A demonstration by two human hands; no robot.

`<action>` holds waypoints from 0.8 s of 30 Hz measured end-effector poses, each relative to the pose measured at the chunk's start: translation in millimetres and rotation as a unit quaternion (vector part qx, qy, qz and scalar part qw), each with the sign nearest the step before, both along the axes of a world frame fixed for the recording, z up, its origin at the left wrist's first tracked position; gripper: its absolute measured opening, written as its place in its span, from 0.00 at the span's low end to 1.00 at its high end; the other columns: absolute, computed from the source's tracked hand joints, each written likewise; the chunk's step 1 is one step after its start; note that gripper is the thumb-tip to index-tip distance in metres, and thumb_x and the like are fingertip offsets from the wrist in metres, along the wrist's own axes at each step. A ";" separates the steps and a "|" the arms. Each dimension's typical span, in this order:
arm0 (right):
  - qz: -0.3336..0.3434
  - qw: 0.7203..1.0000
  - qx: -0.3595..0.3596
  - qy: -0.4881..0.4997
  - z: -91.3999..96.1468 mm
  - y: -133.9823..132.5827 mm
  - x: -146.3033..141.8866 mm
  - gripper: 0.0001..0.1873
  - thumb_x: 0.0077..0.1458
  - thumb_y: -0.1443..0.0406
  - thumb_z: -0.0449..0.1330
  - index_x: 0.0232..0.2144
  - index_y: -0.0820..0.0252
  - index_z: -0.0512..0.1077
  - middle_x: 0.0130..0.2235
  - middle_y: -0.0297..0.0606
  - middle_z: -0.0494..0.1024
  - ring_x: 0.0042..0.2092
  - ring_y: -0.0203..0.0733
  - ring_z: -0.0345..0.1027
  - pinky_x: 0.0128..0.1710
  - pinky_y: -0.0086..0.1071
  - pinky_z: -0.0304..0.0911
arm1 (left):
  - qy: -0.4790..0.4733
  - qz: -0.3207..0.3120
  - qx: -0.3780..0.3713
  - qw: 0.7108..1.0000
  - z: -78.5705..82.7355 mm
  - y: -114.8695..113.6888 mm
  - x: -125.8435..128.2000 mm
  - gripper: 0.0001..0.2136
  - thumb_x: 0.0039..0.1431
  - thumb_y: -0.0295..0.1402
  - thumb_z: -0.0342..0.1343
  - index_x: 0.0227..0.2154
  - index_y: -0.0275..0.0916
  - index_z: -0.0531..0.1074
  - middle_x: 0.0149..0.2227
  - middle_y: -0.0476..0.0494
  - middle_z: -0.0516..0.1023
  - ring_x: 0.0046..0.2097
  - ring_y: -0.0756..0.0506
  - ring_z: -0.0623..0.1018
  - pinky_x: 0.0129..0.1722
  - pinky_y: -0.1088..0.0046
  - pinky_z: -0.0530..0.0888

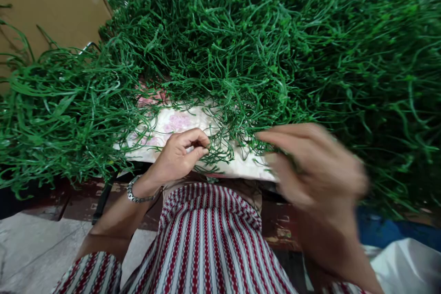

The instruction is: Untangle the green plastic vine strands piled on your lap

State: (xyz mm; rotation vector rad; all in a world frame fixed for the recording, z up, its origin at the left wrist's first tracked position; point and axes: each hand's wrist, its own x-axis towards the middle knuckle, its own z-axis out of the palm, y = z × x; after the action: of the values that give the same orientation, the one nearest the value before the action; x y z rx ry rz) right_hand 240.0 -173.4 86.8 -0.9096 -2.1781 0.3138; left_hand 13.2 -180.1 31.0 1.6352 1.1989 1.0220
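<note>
My left hand [181, 154], with a metal bracelet [132, 193] at its wrist, is pinched shut with thumb and forefinger meeting. A thin green sprig [220, 154] sticks out from those fingertips to the right, above a white floral cloth [177, 121]. My right hand [313, 163] is smeared by motion at the right end of the cloth. Its fingers point left toward loose green stems, and whether they grip anything is unclear. A large heap of thin, curly green plant stems [220, 46], possibly artificial, lies just beyond both hands.
A second heap of green stems [58, 115] lies at the left, beside a brown cardboard box [51, 14]. Dark red worn wood [79, 197] shows under the cloth's near side. White plastic [409, 266] and something blue [396, 232] are at the lower right.
</note>
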 end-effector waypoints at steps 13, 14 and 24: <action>0.092 0.995 -0.044 -0.005 -53.3 8.6 -44.6 0.09 0.56 0.64 0.56 0.38 0.64 0.69 0.33 0.41 0.71 0.36 0.40 0.63 0.37 0.35 0.62 | -0.073 0.011 0.014 0.997 2.3 -13.4 2.9 0.07 0.50 0.19 0.52 0.31 0.37 0.67 0.28 0.51 0.70 0.30 0.55 0.71 0.29 0.83 0.67; 0.092 0.995 -0.044 -0.007 -53.4 8.1 -43.8 0.07 0.57 0.65 0.55 0.36 0.64 0.69 0.32 0.41 0.71 0.35 0.39 0.63 0.36 0.35 0.61 | -0.066 0.008 0.013 0.998 2.0 -13.9 2.9 0.07 0.50 0.20 0.52 0.31 0.37 0.66 0.29 0.51 0.70 0.31 0.54 0.71 0.30 0.83 0.67; 0.121 0.992 -0.019 -0.040 -54.1 6.8 -43.1 0.06 0.58 0.65 0.53 0.32 0.63 0.67 0.30 0.39 0.70 0.33 0.38 0.60 0.35 0.33 0.57 | 0.083 -0.097 0.063 0.990 6.9 -9.3 -4.5 0.05 0.52 0.22 0.52 0.24 0.35 0.68 0.24 0.50 0.68 0.29 0.52 0.68 0.30 0.77 0.64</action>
State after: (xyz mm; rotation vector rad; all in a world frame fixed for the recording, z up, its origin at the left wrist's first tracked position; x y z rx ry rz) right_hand 196.9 -166.6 32.7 -0.6884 -2.3687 0.4433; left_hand 8.6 -189.4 37.9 1.9278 1.0735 0.8668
